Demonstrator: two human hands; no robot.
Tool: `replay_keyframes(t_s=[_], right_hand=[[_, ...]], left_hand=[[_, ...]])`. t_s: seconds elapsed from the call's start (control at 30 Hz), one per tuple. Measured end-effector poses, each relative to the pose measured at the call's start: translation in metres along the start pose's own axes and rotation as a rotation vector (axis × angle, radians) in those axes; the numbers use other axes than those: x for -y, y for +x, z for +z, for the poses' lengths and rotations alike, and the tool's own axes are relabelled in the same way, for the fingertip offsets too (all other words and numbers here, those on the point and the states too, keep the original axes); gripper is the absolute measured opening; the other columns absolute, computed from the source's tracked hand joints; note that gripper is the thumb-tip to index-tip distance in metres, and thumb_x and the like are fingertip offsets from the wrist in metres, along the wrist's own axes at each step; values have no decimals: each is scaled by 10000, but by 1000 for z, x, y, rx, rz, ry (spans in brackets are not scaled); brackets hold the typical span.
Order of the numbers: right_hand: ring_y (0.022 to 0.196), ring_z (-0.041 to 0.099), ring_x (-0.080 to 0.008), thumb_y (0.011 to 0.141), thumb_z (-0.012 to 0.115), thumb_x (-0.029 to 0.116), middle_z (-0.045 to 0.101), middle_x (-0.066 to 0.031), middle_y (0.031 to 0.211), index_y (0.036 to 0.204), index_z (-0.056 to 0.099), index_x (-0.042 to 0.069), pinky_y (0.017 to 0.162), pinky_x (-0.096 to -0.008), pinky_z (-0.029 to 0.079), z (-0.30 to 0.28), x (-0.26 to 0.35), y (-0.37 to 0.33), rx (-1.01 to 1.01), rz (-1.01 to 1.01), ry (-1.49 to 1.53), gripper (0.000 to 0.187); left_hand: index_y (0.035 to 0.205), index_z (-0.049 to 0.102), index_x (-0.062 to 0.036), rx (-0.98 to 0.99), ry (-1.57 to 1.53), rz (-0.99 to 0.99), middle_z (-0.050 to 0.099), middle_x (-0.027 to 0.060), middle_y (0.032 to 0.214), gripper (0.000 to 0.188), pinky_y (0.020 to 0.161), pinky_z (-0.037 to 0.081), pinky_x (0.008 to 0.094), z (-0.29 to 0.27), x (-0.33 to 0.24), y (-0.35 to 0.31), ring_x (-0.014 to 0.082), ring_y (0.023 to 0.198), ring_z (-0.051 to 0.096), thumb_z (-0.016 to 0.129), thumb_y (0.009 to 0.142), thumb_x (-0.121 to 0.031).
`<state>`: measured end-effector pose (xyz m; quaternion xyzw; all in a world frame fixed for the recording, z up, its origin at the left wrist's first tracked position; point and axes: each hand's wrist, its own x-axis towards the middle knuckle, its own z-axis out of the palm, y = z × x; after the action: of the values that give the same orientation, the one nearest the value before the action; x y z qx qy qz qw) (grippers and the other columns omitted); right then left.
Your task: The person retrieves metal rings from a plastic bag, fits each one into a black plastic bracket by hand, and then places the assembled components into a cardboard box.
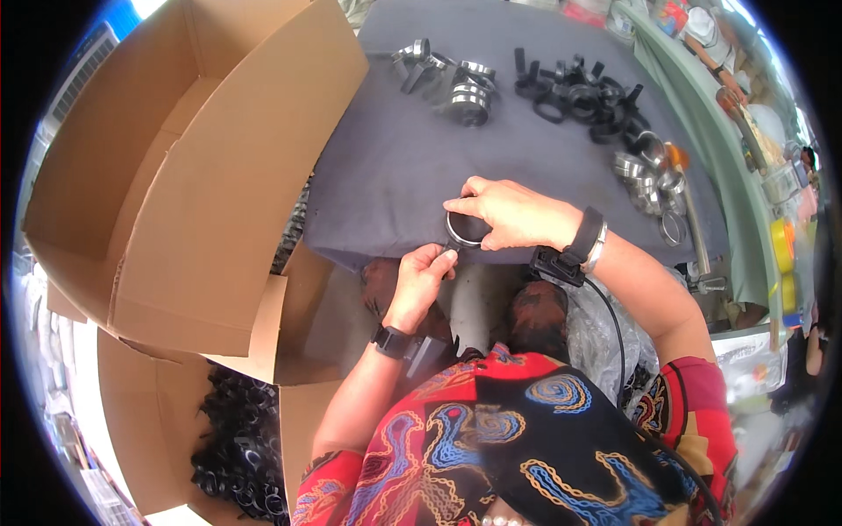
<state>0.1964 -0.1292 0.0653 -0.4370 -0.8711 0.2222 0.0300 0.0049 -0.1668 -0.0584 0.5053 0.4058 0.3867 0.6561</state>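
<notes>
At the near edge of the grey-covered table (pixel 395 167) I hold a round clamp (pixel 463 231), a silver metal band with a black lining. My right hand (pixel 516 215) is closed over its far and right sides, fingers on the rim. The thumb and forefinger of my left hand (pixel 419 282) pinch the near side of it, where a small dark part shows between them. Farther back lie silver metal rings (pixel 470 103) in a small group. Beside them is a pile of black rings with straight tails (pixel 583 95). More silver rings (pixel 647 182) lie to the right.
A hammer-like tool (pixel 695 215) with an orange head lies by the right edge. A large open cardboard box (pixel 237 184) stands left; a lower box (pixel 145 412) contains many black clamps (pixel 241 447). Clear plastic (pixel 601 329) hangs near my knee. Another person's arm (pixel 702 54) shows far right.
</notes>
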Motion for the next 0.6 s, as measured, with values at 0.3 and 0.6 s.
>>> replay_keyframes(t_s=[0.3, 0.6], right_hand=[[1126, 540, -349, 724, 745, 222, 513, -201, 1262, 1326, 495, 45, 922, -446, 455, 9, -2, 10, -29, -9, -191, 676], [1402, 285, -266, 930, 507, 374, 410, -145, 1448, 1337, 472, -7, 1144, -521, 185, 59, -13, 34, -194, -75, -249, 558]], left_hand=[[804, 619, -7, -6, 27, -20, 601, 12, 729, 174, 681, 413, 253, 0, -1, 6, 94, 690, 531, 553, 923, -115], [806, 609, 2, -18, 61, 16, 595, 12, 745, 185, 692, 400, 250, 5, -3, -2, 91, 718, 516, 539, 930, -117]])
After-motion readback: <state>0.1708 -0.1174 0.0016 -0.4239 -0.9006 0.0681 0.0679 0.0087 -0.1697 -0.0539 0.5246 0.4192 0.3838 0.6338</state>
